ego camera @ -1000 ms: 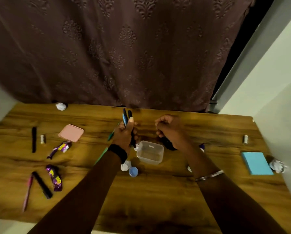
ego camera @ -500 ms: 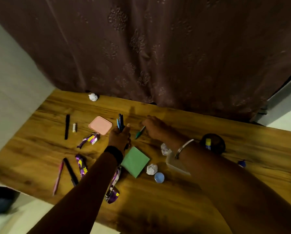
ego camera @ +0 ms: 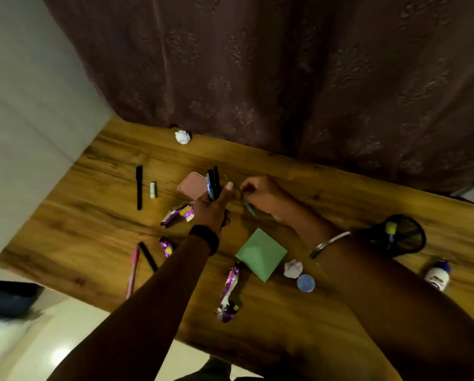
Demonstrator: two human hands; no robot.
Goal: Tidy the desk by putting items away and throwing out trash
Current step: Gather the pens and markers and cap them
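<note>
A bundle of dark pens [ego camera: 213, 182] is being gripped upright by the left hand [ego camera: 211, 210] above the wooden surface [ego camera: 92, 215]. A green pen [ego camera: 250, 209] is being pinched by the right hand [ego camera: 259, 192], just beside the left hand and near a pink pad [ego camera: 191, 186].

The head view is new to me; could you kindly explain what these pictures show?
No machine here: a person wears one camera on the head, looking down at their own two hands over a wooden desk. The left hand grips a bunch of dark pens, upright. The right hand pinches a green pen. On the desk lie a pink pad, a green pad, purple wrappers, paper balls, a black pen and a bottle; a mesh cup stands to the right.
</note>
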